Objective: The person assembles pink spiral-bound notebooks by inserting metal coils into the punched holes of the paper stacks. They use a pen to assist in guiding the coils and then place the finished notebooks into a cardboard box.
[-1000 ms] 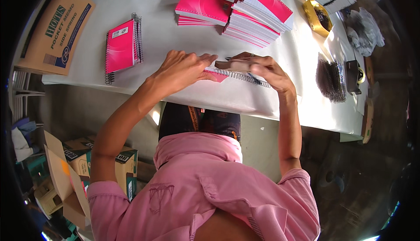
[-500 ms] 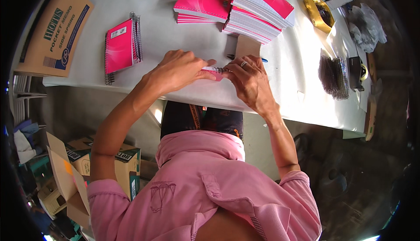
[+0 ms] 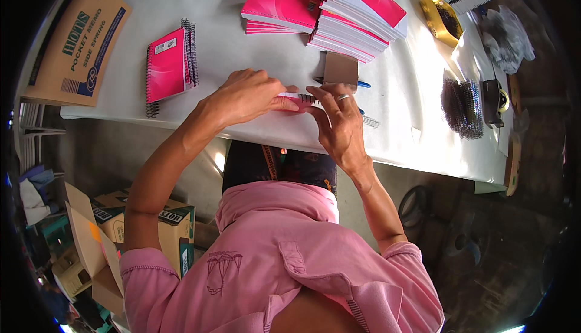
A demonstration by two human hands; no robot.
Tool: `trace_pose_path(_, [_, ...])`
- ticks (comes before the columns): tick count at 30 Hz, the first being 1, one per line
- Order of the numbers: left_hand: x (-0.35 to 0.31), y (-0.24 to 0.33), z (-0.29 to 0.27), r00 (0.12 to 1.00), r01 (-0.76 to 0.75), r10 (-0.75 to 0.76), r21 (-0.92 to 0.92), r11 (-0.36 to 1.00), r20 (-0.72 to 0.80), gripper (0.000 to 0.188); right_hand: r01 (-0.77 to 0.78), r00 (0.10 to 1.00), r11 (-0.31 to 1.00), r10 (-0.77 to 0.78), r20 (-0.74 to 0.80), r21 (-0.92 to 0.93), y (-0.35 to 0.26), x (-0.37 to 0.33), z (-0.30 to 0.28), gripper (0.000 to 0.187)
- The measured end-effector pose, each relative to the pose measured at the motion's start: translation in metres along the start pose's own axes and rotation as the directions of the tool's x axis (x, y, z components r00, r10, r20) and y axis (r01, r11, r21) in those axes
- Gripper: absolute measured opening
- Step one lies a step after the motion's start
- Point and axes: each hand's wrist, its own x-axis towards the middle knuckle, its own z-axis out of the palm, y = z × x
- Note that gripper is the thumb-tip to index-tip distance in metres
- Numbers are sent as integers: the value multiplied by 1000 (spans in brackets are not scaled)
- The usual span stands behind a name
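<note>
Left hand (image 3: pixel 251 96) pinches the pink notebook (image 3: pixel 292 104); right hand (image 3: pixel 342 121) is at its coil (image 3: pixel 371 121)

In the head view, the notebook is near the table (image 3: pixel 233 48)'s front edge, mostly hidden by the left hand. Whether the right fingertips grip the coil cannot be told; its free end juts out past them. Careful handling probably means holes kept aligned, light fingertip turns and no bending of that loose end.
</note>
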Motion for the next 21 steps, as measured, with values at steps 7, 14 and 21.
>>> trace_pose_path(7, [-1,-6,6,999,-47,48,30,998,-23,51,-91,990,995,94,106,-35,-5,1,-8,24])
trace_pose_path(14, [-16,-6,2,994,-108,106,62,992,38,47,82,893,982,4,449,-171,89,41,-49,51])
trace_pose_path(21, [-28,-18,23,951,-151,180,132,980,-250,51,42,781,982,83,619,-186,96,55,-46,59])
